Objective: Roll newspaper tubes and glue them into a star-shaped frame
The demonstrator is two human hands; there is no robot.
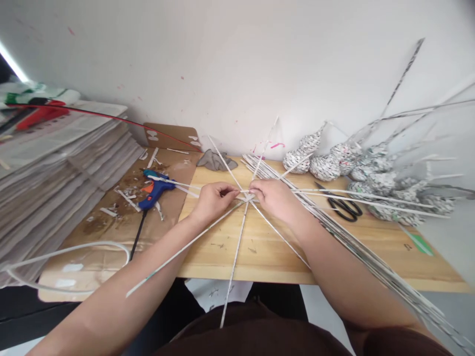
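Thin rolled paper sticks (237,241) cross at one centre above the wooden table and spread outward like spokes. My left hand (215,200) pinches a paper stick just left of the crossing, thumb and forefinger together. Close beside it, my right hand (269,194) has its fingers closed on the sticks at the right of the crossing. Several spokes reach toward the wall, others toward my body, and some run out past each hand. The exact grip of the right fingertips is partly hidden by the hand itself.
A blue glue gun (151,194) lies on stained cardboard (174,198) amid paper scraps. Stacked newspapers (85,158) stand at left. Black scissors (343,206), a bundle of paper sticks (356,252) and several woven paper gourd shapes (326,165) are at right. A grey cloth (216,160) lies near the wall.
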